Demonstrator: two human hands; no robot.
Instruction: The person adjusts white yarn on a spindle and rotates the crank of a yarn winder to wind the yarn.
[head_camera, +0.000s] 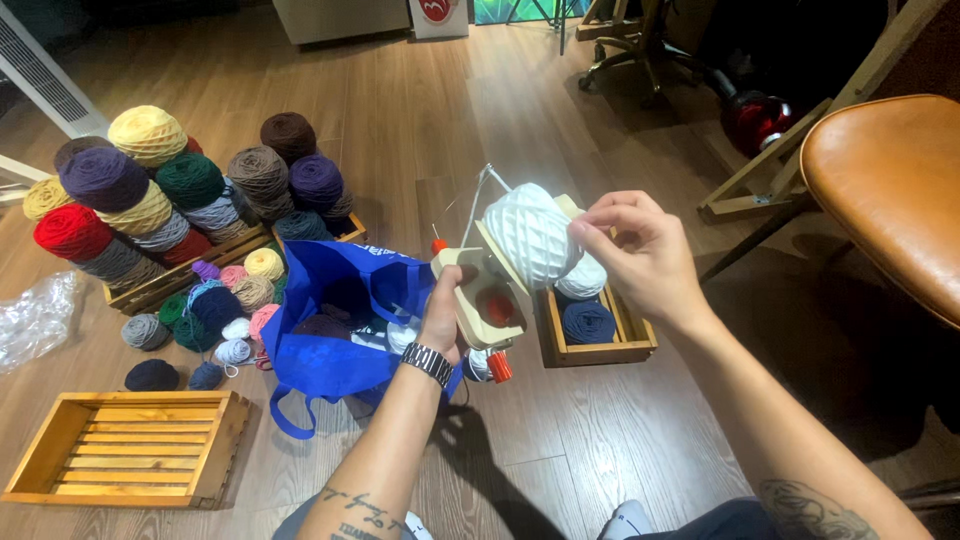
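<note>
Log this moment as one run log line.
left hand: holds yarn winder | right hand: on white yarn cake | below: blue bag

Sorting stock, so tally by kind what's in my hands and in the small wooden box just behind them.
Yarn winder, gripped by the left hand: 1
White yarn cake on it, under the right hand: 1
Small wooden box: 1
Yarn balls in it: 2, a white ball and a dark blue ball
Total: 5
</note>
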